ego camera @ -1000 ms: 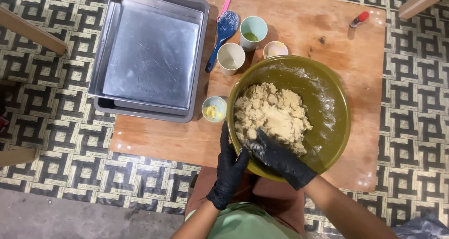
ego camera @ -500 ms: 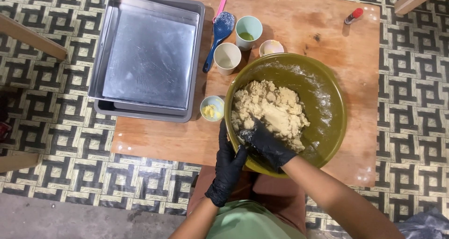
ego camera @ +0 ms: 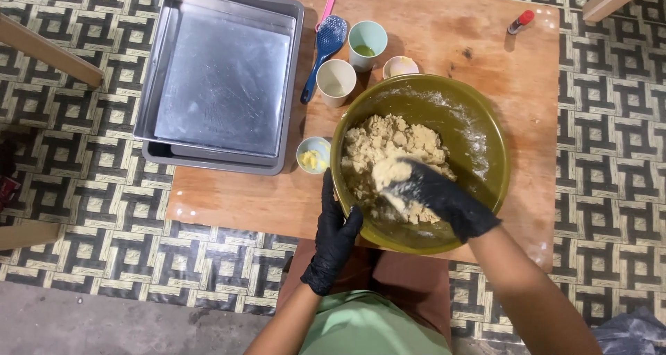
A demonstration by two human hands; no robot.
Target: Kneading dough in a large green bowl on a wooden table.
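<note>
A black-gloved right hand [ego camera: 437,199] presses, fingers curled, into crumbly pale dough [ego camera: 392,162] heaped in an olive-green mixing bowl [ego camera: 479,129]; whether it clasps a lump or only pushes cannot be told. The dough lies just ahead of and to the left of that hand, a rough mound with no clear long axis, filling the bowl's left half. The gloved left hand [ego camera: 334,238] clasps the bowl's near rim from outside, fingers pointing up along the wall. The bowl sits on a low wooden table [ego camera: 485,43], beside small cups [ego camera: 336,82], a blue spoon [ego camera: 326,46] and stacked square metal pans [ego camera: 222,77].
</note>
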